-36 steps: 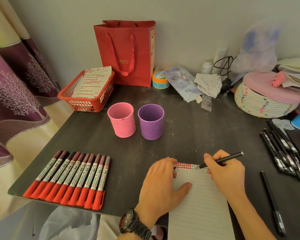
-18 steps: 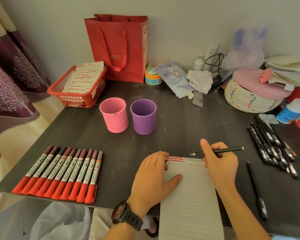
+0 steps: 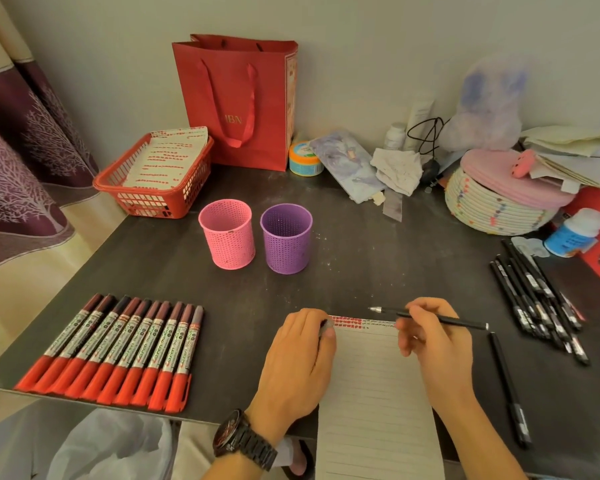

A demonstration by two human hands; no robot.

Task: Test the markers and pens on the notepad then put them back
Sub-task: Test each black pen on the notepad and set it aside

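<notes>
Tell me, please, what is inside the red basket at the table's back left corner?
The red basket holds white sheets with rows of red marks, leaning over its far rim. Anything beneath them is covered.

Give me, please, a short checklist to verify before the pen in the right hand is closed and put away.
1. The right hand holds the pen securely: ok.
2. Pen tip off the paper: ok, it points left, past the top edge of the notepad.
3. Test marks made: ok, red and dark marks fill the top line.
4. The left hand steadies the notepad: ok, it rests on the left edge.
5. Cap ready: cannot tell; a small dark thing shows at the left fingertips.
6. The pink cup and the purple cup stand upright: ok.
</notes>
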